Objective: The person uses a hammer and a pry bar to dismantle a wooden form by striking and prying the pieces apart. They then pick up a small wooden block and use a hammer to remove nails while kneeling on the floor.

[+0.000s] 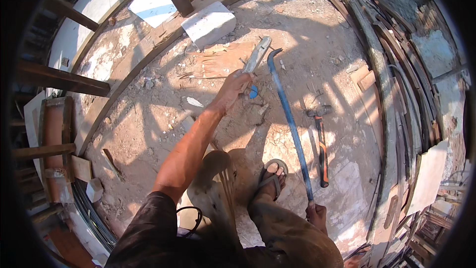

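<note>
My left hand [234, 89] is closed around the near end of a short grey wood piece [258, 52], which has nails sticking out of it. In my right hand [316, 215], low in the view, is the bottom end of a long blue crowbar [289, 114]. Its dark hooked tip lies close to the right side of the wood piece, and whether they touch I cannot tell. A hammer [322, 149] with an orange and black handle lies on the ground to the right of the crowbar. A small blue scrap [254, 92] shows just beside my left hand.
Ahead, a white block [209, 24] rests by a long curved-looking board [130, 69]. Splintered flat wood [223, 59] lies beyond my left hand. Long timbers [404, 84] are stacked along the right. Dark posts [64, 78] stand at left. My sandalled foot [272, 176] is near the crowbar.
</note>
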`<state>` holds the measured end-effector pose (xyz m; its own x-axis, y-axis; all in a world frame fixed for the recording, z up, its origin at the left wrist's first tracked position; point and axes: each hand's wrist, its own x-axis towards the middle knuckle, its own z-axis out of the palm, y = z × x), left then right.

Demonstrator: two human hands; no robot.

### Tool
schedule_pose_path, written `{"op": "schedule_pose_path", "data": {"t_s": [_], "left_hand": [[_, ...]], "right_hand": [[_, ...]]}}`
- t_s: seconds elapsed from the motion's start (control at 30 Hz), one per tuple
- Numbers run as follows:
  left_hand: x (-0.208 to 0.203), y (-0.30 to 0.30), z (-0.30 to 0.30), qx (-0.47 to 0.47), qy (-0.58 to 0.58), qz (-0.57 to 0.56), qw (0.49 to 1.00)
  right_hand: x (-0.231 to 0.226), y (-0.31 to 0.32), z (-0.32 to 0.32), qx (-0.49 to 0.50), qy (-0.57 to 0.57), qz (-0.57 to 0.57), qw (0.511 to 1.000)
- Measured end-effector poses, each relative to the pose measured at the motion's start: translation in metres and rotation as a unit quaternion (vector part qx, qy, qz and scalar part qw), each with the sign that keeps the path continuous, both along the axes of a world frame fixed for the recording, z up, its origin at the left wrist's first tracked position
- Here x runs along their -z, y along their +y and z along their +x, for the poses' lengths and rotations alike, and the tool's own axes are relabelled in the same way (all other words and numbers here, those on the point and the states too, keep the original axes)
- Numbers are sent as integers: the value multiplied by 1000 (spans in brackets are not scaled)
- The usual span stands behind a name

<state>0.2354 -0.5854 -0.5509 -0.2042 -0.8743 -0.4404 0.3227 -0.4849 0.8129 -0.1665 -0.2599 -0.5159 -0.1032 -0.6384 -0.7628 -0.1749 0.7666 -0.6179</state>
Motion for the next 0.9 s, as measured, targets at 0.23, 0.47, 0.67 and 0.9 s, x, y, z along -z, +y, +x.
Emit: {"op": "schedule_pose_path", "data": {"t_s": [0.23,0.47,0.67,0.9], "left_hand": [[9,11,85,109,-64,-3,992],[33,51,71,-82,-162,10,983],[28,72,107,71,-537,-59,839],[47,107,120,178,-588,-27,789]], "right_hand": [[-40,9,-47,-51,-61,141,987],[-30,4,11,-181,241,13,953],[10,-7,24,-186,401,15,897],[54,-7,19,-204,478,5,854]]}}
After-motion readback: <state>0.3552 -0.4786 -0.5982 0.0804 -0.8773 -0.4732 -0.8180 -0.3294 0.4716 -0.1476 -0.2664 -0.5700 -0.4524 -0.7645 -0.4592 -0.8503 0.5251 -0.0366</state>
